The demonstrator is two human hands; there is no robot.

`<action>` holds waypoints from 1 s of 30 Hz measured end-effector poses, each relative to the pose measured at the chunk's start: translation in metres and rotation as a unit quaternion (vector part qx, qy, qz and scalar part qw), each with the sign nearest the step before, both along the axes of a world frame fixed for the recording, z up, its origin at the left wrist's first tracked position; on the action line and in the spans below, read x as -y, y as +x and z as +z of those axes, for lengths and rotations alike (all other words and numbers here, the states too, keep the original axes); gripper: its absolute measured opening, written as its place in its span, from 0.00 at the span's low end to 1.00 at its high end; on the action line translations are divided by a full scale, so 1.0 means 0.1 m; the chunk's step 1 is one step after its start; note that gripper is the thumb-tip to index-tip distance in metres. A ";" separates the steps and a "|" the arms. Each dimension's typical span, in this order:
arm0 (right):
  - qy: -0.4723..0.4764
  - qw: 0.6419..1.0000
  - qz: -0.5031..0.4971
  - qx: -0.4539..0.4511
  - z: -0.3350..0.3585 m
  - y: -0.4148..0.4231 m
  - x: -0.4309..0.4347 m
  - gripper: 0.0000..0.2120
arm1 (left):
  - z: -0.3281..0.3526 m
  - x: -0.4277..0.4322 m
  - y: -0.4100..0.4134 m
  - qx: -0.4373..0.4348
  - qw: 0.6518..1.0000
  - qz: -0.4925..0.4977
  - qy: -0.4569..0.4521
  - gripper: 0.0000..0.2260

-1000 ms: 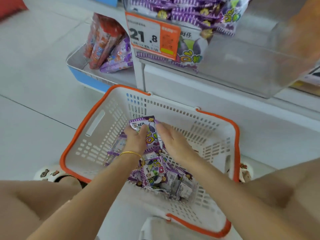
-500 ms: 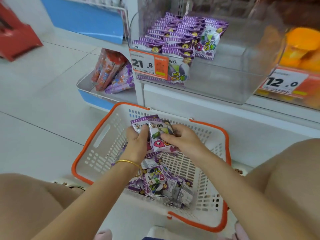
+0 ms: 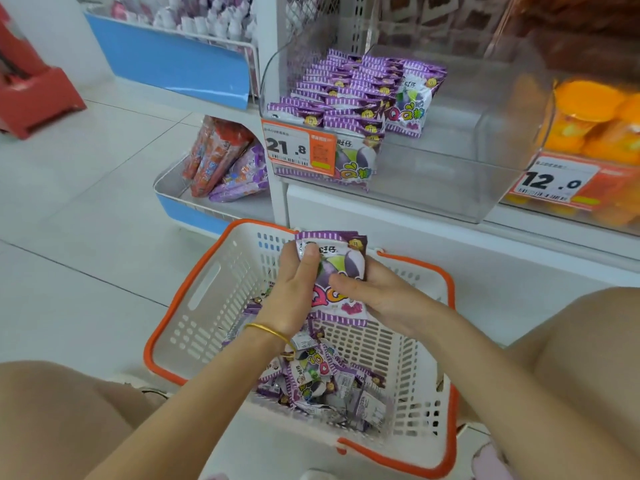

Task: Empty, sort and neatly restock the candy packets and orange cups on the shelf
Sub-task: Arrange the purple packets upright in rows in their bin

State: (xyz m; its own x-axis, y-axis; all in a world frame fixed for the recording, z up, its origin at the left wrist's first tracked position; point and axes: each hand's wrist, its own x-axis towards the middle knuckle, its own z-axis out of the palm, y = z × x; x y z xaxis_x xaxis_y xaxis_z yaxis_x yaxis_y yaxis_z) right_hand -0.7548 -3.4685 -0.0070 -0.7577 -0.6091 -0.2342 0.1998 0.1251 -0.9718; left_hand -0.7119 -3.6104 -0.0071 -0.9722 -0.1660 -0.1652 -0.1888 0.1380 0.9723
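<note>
You get bright, even, soft daylight-like light with only faint shadows on the white floor (image 3: 86,202), pale glare on the clear bin (image 3: 450,195), wide-angle bending of lines toward the edges, and soft blur over the orange cups (image 3: 588,112) and the top right corner.

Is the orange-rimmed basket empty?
No, a heap of purple candy packets lies on the bottom of the basket.

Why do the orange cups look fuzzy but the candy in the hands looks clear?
Head view: the orange cups sit at the frame's edge behind shiny clear plastic, so they smear; the candy packets gripped by the left hand and right hand are mid-frame and sharp.
</note>
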 end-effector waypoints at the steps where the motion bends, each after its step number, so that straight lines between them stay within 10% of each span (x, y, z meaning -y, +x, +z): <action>1: -0.004 1.000 -0.003 0.003 0.05 -0.02 -0.02 0.26 | 0.08 -0.02 -0.03 -0.021 1.000 -0.016 -0.016 0.14; 13: -0.088 0.939 -0.302 -0.140 1.26 -1.19 -0.48 0.31 | 1.12 -0.05 -1.32 -0.304 0.891 -0.033 -0.335 0.34; 18: 0.066 0.947 -0.313 -0.037 1.07 -2.27 -0.55 0.62 | 0.95 0.08 -1.67 -0.224 0.810 -0.055 -0.539 0.35; 23: 0.228 0.924 -0.298 -0.073 0.80 -2.59 -0.39 0.43 | 0.84 0.12 -1.71 -0.246 0.779 -0.055 -0.574 0.34; 26: 0.434 0.843 -0.270 -0.167 0.75 -2.61 -0.43 0.45 | 0.83 0.12 -1.72 -0.256 0.776 -0.054 -0.574 0.32; 30: 0.353 0.870 -0.297 -0.173 0.73 -2.68 -0.42 0.38 | 0.82 0.12 -1.73 -0.264 0.768 -0.055 -0.581 0.29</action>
State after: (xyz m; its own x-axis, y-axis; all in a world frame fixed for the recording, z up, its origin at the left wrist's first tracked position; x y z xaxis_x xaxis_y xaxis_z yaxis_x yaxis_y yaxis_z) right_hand -1.0230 -3.4264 0.0659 -0.9894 0.1176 -0.0854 0.1433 0.6903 -0.7092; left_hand -0.8853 -3.6226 0.0749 -0.8717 0.1855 0.4536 0.2648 0.9571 0.1175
